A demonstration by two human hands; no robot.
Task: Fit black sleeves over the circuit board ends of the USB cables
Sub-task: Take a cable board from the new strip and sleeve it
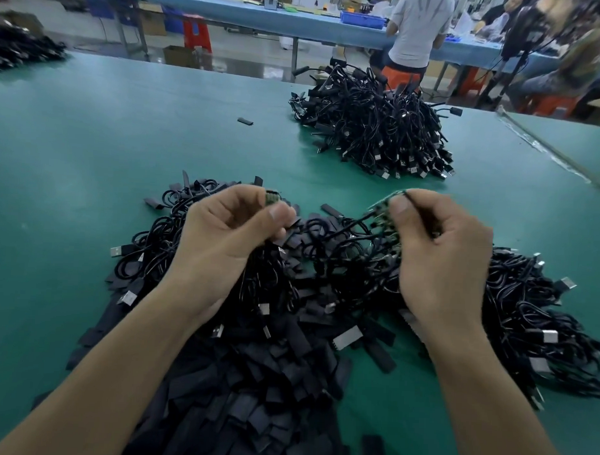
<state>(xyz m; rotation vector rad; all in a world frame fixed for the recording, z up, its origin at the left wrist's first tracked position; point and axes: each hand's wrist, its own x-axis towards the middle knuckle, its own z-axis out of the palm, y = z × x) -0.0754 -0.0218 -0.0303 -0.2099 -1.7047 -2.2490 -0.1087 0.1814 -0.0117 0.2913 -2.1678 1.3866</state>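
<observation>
My left hand (223,238) is closed on a USB cable whose small green circuit board end (272,196) sticks up above the thumb. My right hand (437,252) pinches several green circuit board ends (384,210), blurred, with black cables trailing down from them. Under both hands lies a tangle of black USB cables (527,313) with silver plugs. A heap of flat black sleeves (252,389) spreads between my forearms, toward the near edge of the green table (90,158).
A second pile of black cables (373,127) sits at the far right of the table. One loose sleeve (245,121) lies alone mid-table. More cables (22,47) are heaped at the far left. A person in a white shirt (418,27) sits at a blue bench behind.
</observation>
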